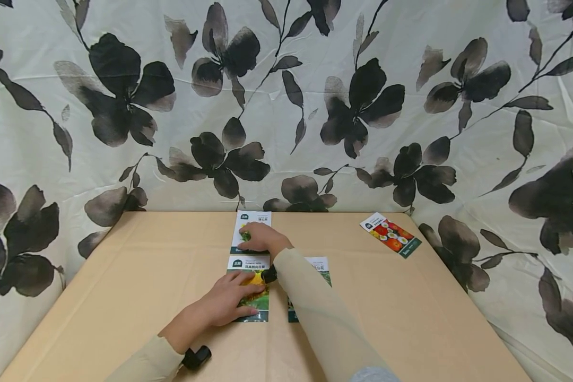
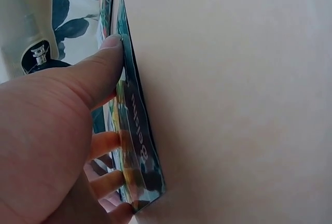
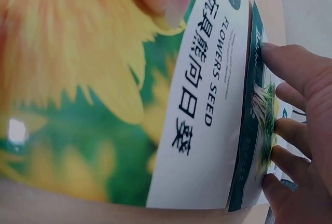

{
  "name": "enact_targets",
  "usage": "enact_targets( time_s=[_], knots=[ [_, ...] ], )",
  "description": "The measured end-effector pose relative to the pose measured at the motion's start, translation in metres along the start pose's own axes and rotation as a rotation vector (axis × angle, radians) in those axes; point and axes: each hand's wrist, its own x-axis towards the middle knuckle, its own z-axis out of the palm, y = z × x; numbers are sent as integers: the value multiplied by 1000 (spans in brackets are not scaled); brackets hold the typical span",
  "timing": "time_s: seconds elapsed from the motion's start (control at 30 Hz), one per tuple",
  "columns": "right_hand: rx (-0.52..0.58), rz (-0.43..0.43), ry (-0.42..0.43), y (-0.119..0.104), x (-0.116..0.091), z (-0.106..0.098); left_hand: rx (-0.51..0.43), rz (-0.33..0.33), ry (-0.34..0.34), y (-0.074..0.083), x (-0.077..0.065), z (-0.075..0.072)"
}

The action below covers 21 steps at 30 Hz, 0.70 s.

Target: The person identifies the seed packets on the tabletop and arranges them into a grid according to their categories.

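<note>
A sunflower seed packet (image 1: pixel 260 301), green and yellow with a white top band, lies flat under my left hand (image 1: pixel 222 301). The fingers of that hand are spread over its face, and the thumb rests near its dark green bottom band. Just beyond it, nearly edge to edge, lies a second seed packet (image 1: pixel 254 216) with a white top. My right hand (image 1: pixel 261 237) rests on this one, and its fingertips touch the surface in the right wrist view. Part of each packet's picture is hidden by the hands.
Right of the sunflower packet, another seed packet (image 1: pixel 321 263) lies mostly hidden beneath my right sleeve (image 1: pixel 324 307). A red flower seed packet (image 1: pixel 390 235) lies slanted near the table's far right corner. Behind the table (image 1: pixel 172 254) hangs a floral cloth (image 1: pixel 286 116).
</note>
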Motion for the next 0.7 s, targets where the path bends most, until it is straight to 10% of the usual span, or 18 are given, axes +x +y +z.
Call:
enact_targets(
  time_s=[0.7],
  knots=[
    [-24, -10, -13, -2, -1, -2, 27, 10, -30, 4, -5, 3]
  ],
)
